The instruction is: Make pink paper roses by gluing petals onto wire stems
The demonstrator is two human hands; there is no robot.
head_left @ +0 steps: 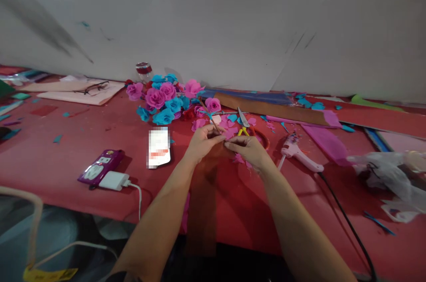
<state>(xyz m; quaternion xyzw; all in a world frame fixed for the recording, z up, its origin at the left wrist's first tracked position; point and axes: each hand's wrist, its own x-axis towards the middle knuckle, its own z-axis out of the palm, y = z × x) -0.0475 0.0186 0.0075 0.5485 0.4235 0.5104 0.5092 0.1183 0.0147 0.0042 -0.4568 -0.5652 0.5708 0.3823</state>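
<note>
My left hand (203, 142) is closed around a thin brown stem (213, 120) that slants up and away, with a bit of blue near its upper part. Close beside it, my right hand (248, 150) pinches the edge of a brown paper strip (203, 202), which hangs from between the hands toward the table's front edge. Just beyond the hands lies a pink paper flower (213, 104); whether it joins the stem I cannot tell. Scissors (243, 118) with yellow and red handles lie behind my right hand, among pink petals (229, 131).
A bunch of pink and blue paper flowers (163, 98) lies left of centre, near a jar (144, 71). A phone (159, 146) and purple power bank (101, 166) are at left. On the right are a corded glue gun (301, 153) and plastic bag (389, 175). A white board (213, 25) stands behind.
</note>
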